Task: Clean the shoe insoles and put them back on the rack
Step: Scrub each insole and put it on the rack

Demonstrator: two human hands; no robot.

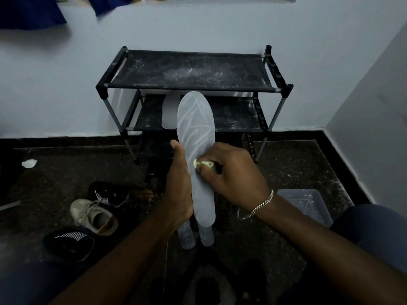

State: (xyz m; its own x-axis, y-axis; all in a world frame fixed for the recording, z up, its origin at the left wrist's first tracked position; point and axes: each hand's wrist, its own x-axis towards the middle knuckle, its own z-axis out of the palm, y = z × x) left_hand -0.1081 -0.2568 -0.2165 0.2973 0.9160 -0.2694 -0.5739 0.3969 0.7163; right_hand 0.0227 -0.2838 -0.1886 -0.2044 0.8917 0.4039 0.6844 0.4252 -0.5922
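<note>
the insole (196,133) is held upright in front of the rack (191,71), gripped at its lower edge by the left hand (179,181), while a yellow-green cloth (203,164) is pinched in the right hand (233,175) and pressed against it. it could be buckled or dropped if rubbed too hard (the grip is one-sided). a second insole (169,113) is laid on the dusty middle shelf (233,115); shoes (94,216) are scattered over the dark floor (286,164).

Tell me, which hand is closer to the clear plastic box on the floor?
Right. The right hand, pinching a pale green cloth, is just left of the clear plastic box; the left hand, gripping the long grey insole, sits farther left, beyond it.
</note>
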